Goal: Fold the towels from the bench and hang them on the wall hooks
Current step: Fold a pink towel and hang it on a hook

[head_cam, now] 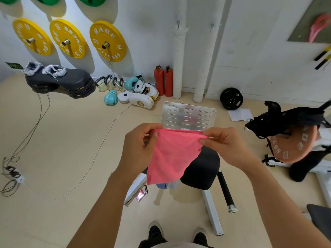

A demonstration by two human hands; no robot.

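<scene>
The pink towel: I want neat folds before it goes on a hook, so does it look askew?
Yes. The pink towel hangs lopsided from both hands, left hand and right hand, tapering to one low corner.

You have before you: one pink towel (172, 154), held by two hands, left hand (138, 147) and right hand (227, 145). On the wall, three yellow weight plates (107, 41) and two hooks (178, 23). On the floor, two red fire extinguishers (163, 80), two teal boxing gloves (111, 97), one black weight plate (231, 98). On the black step platform (71, 81), two shoes (53, 69).
</scene>
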